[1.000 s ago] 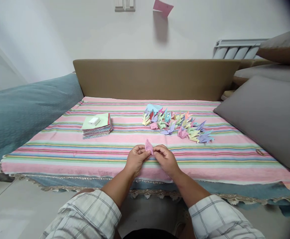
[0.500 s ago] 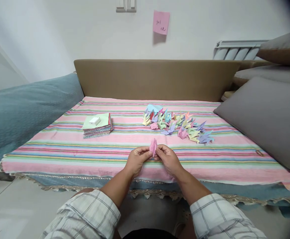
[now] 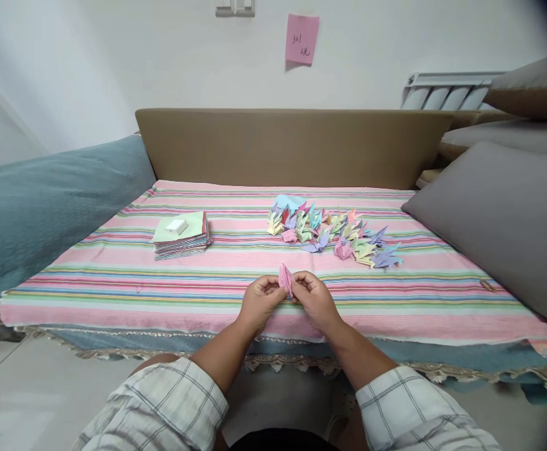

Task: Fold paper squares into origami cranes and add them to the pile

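Observation:
A small piece of folded pink origami paper (image 3: 285,277) is held upright between both hands, above the front part of the striped cloth. My left hand (image 3: 262,299) pinches its lower left side with thumb and fingers. From the other side, my right hand (image 3: 315,299) grips its lower right edge, thumb on the near face. Beyond the hands lies a cluster of folded paper cranes (image 3: 323,239) in pink, purple, yellow, green and blue. The lower tip of the pink paper is partly covered by the thumbs.
A stack of coloured paper sheets (image 3: 182,245) with a small white box (image 3: 176,226) on top sits to the left. The striped cloth (image 3: 114,282) covers the sofa seat. Grey cushions (image 3: 499,213) pile up at right; a blue armrest (image 3: 57,194) bounds the left.
The pink paper has tilted to the left and turned slightly in the fingers, showing a broader face. Both hands keep nearly the same place; the view has shifted a little.

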### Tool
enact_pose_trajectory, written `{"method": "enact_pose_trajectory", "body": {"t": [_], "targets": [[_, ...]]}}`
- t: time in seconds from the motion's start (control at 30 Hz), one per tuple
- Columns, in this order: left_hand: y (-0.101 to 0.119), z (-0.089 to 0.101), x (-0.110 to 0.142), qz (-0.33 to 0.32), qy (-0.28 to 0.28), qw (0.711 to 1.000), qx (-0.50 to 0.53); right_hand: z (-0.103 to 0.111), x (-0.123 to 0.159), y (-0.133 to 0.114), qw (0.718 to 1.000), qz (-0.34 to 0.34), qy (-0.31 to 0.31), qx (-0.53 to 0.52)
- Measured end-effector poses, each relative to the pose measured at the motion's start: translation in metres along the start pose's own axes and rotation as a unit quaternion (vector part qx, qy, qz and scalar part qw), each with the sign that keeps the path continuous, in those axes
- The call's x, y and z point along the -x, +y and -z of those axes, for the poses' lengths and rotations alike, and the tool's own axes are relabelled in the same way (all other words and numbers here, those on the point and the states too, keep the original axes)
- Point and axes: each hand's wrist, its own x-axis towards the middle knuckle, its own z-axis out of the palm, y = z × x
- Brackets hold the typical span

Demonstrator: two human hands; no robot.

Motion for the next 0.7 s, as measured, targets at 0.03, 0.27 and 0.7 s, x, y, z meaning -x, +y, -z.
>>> {"method": "enact_pose_trajectory", "body": {"t": [0.03, 0.27, 0.7], "targets": [[0.000, 0.000, 0.000, 0.000, 0.001, 1.000, -0.001, 0.000, 0.000, 0.001, 1.000, 0.000, -0.001, -0.004], [0.000, 0.001, -0.001, -0.019, 0.033, 0.999, -0.022, 0.001, 0.003, 0.002, 0.996, -0.015, -0.048, -0.069], [0.006, 0.007, 0.000, -0.003, -0.029, 1.000, 0.008, 0.010, -0.002, 0.010, 0.993, -0.034, -0.066, -0.089]]}}
